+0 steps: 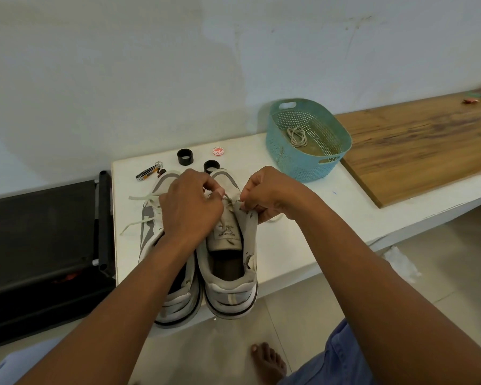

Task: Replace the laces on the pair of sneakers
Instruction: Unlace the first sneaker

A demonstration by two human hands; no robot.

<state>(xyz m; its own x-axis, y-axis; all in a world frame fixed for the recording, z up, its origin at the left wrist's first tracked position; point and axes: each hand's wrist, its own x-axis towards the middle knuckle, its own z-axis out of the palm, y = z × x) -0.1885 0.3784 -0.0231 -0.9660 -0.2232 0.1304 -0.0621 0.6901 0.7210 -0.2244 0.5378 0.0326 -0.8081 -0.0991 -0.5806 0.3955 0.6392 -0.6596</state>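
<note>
Two grey-and-white sneakers stand side by side on a white shelf (289,245), heels towards me. On the right sneaker (231,282) the tongue stands up, showing its label. My left hand (192,204) reaches over the left sneaker (150,234) and pinches the lace at the right sneaker's eyelets. The right side flap of that shoe and its lace are pinched by my right hand (270,195). Loose off-white lace ends (139,198) lie across the left sneaker. Another coiled lace (297,137) lies in the teal basket (331,159).
Behind the shoes lie a nail clipper (149,173), two black rings (185,157), and a small round red-and-white cap (218,151). A wooden board (417,145) covers the shelf to the right. A black rack (39,234) stands left. My bare foot (268,362) is on the tiled floor.
</note>
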